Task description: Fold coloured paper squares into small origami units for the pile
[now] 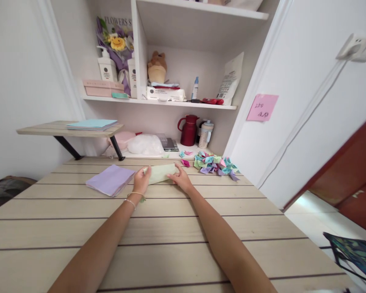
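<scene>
A pale green sheet of paper (160, 173), folded into a strip, lies on the wooden table (158, 240) between my two hands. My left hand (141, 181) pinches its left end, fingers closed on the paper. My right hand (180, 179) presses on its right end with the fingers bent over the edge. A stack of lilac paper (110, 179) lies just left of my left hand. A heap of folded paper pieces (215, 164) in pink, green, blue and purple sits at the far right of the table.
Behind the table is a white shelf unit (158, 102) with a red jug (188, 130), a cup (205, 134), bottles, a plush toy and a flower bouquet. A small side shelf (64, 129) carries turquoise paper. A pink note (262, 107) sticks on the right wall.
</scene>
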